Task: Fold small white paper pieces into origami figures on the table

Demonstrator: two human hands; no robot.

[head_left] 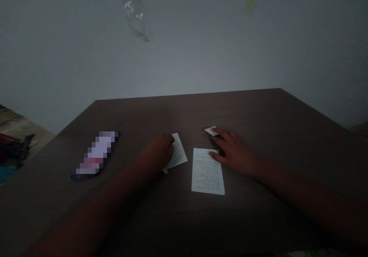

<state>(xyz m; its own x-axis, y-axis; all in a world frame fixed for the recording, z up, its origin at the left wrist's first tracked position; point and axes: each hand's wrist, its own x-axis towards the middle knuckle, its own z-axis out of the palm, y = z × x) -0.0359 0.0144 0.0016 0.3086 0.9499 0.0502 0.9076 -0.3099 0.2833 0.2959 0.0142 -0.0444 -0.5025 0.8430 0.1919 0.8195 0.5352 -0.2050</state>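
Note:
My left hand (161, 151) rests on the table with its fingers curled together over the left part of a torn piece of printed paper (179, 153). A narrow tab of that paper sticks out below the hand. Just right of it lies a larger printed sheet (207, 174), flat, its text upside down to me. My right hand (230, 149) is open with fingers spread. Its thumb touches the top right corner of the larger sheet, and its index finger lies on a small paper scrap (211, 130) farther back.
The brown wooden table (184, 111) stands against a pale wall (201, 58). On the left of the table lies a phone-like object (96, 153), blurred by large pixels. Clear plastic (136, 15) hangs on the wall above. Dark and coloured items (17, 149) lie beyond the table's left edge.

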